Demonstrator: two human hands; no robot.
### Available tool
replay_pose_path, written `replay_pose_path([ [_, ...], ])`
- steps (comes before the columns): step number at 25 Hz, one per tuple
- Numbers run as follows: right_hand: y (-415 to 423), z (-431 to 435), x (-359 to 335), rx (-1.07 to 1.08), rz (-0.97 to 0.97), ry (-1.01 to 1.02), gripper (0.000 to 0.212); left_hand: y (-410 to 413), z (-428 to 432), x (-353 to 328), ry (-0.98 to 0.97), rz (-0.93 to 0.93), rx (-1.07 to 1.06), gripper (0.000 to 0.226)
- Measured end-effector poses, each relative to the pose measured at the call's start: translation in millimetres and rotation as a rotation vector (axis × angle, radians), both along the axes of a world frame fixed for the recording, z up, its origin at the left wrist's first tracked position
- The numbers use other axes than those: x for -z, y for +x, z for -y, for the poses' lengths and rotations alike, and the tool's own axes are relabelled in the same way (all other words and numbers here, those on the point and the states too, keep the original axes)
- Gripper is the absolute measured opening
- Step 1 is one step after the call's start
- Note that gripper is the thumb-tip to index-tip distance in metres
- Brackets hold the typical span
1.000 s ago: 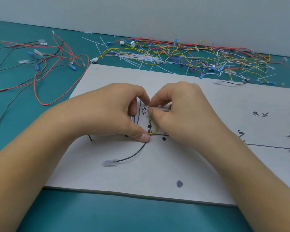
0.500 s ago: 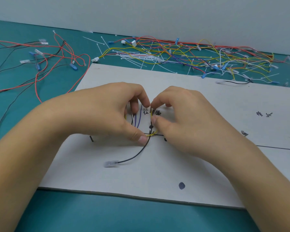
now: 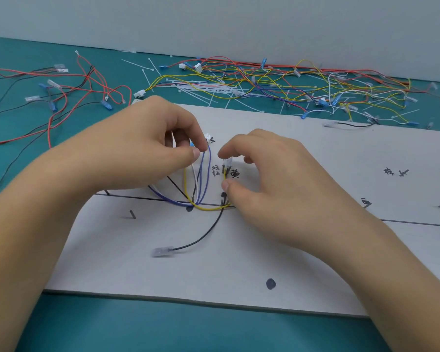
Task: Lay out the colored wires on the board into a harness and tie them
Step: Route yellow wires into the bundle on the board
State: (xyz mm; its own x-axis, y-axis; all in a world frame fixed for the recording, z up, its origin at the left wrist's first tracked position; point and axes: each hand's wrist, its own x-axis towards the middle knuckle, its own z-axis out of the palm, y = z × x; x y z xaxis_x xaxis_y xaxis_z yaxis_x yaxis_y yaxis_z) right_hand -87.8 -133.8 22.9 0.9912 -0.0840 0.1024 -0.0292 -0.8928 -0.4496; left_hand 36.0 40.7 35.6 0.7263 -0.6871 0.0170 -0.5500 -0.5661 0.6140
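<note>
Hands had parted since before; left hand pinched blue and white wires above the board, right hand pinched the yellow wire by its end; a hard tug could have slipped them off the pegs.

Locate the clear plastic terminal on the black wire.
Head view: the clear plastic terminal lies on the white board, centre-left, below the left hand, its black wire curving up toward the right hand.
</note>
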Motion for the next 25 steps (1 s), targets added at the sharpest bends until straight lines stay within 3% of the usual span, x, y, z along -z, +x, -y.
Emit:
replay_pose_path([
  [3, -3.6, -2.9, -1.1, -0.034, -0.017, -0.028, 0.031, 1.4, 0.0, 1.3, 0.018, 0.054, -0.067, 0.016],
  [9, -6.5, -4.5, -1.0, -0.068, -0.04, -0.038, 0.032, 15.7, -3.9, 6.6, -0.136, 0.079, -0.449, 0.016],
  [17, -5.7, -6.3, 5.6, -0.113, -0.057, -0.027, 0.04, 2.6, 9.3, 9.8, -0.12, 0.061, -0.295, 0.015],
  [25, -5.0, -6.4, 9.5, -0.108, -0.03, 0.002, 0.036, 15.4, 0.0, 10.4, -0.284, 0.056, -0.346, 0.012],
])
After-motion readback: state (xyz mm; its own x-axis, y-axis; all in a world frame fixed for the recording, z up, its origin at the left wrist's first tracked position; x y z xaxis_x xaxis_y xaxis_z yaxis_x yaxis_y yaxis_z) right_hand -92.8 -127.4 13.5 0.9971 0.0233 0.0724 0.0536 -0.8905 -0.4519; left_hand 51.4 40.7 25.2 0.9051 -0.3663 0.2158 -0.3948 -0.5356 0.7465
